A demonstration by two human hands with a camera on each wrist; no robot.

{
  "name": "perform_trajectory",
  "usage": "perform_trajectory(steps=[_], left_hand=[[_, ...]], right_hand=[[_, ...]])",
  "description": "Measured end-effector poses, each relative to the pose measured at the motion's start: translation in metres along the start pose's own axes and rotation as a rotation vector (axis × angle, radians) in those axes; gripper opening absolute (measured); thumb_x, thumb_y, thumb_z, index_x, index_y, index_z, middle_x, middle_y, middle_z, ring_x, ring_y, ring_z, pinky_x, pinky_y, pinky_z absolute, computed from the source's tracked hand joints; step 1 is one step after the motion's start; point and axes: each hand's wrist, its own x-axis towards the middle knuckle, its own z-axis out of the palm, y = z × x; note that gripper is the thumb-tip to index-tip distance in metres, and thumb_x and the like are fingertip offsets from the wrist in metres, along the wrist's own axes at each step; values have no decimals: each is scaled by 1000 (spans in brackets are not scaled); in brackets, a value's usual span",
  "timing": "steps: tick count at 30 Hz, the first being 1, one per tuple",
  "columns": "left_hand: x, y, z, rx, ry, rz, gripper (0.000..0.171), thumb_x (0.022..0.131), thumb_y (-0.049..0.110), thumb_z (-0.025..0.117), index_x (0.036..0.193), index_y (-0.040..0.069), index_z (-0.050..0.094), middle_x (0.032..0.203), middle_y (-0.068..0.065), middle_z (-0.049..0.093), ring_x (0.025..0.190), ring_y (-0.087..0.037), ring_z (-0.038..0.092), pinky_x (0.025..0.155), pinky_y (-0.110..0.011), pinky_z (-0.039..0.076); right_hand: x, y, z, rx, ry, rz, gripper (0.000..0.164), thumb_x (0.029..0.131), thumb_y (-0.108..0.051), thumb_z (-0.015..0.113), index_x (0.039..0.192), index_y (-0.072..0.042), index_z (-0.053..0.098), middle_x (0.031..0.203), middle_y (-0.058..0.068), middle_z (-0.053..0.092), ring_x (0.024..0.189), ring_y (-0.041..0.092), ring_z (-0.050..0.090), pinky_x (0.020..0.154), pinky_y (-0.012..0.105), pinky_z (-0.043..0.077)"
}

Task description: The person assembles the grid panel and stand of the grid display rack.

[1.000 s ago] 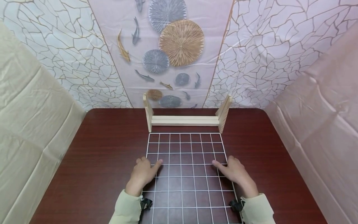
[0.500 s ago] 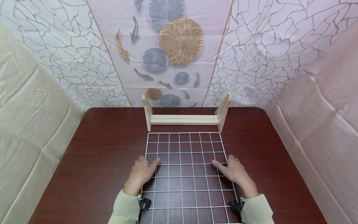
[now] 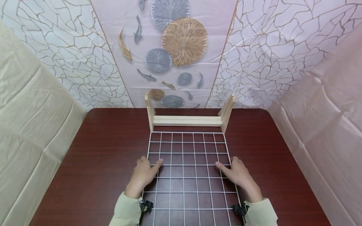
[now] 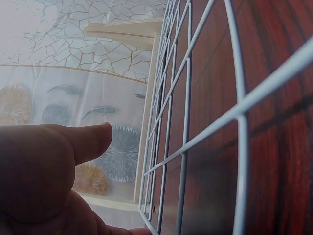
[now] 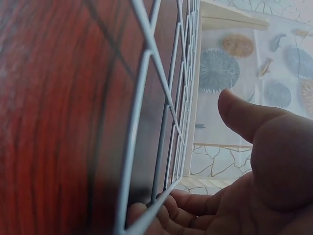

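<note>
A white wire grid panel [image 3: 183, 165] extends over the table in the head view, its far edge just before a pale wooden stand [image 3: 187, 121]. My left hand [image 3: 142, 173] holds the panel's left side, thumb stretched over the wires; most of its fingers are hidden. At the opposite side is my right hand [image 3: 239, 173], with its thumb over the wires too. The right wrist view shows the curled fingers [image 5: 178, 210] reaching under the edge wire, while the thumb stands apart from it. In the left wrist view a fingertip [image 4: 139, 231] meets the panel's edge.
The stand has two upright side pieces joined by a low crossbar. A dark red-brown table [image 3: 93, 163] lies under everything. Patterned cloth [image 3: 181, 84] hangs behind it, and beige cloth [image 3: 319, 125] closes off both sides.
The panel's far edge has shifted slightly forward or up, closer to the stand in the head view. Both hands keep their places at its sides.
</note>
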Motion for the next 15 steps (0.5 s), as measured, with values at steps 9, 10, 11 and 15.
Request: perform_trajectory(steps=[9,10,11,15], left_hand=[[-2,3,-4,-9,-2,-6,75,102,56,62,116,-16,50,110,-35,53,88,-53,62,82,-65,52],[-2,4,-4,-8,0,-6,75,101,57,62,116,-16,50,110,-34,53,87,-53,62,81,-65,52],[-3,4,-5,-8,4,-4,75,101,57,63,116,-16,50,109,-34,53,87,-53,62,81,-65,52],[-3,7,-8,-2,27,14,73,101,56,63,113,-14,50,107,-32,54,83,-51,62,79,-64,52]], right_hand=[[-1,-2,-5,36,25,-26,79,96,-64,67,118,10,52,112,26,57,92,33,60,83,49,51],[-1,-2,-6,39,26,-27,79,96,-65,67,118,10,52,111,26,57,92,32,59,82,49,51],[-1,-2,-7,43,27,-26,79,96,-65,67,118,10,52,111,26,57,91,32,59,81,48,51],[-1,-4,-11,52,35,-24,80,96,-66,67,119,9,52,112,25,56,91,31,59,79,46,50]])
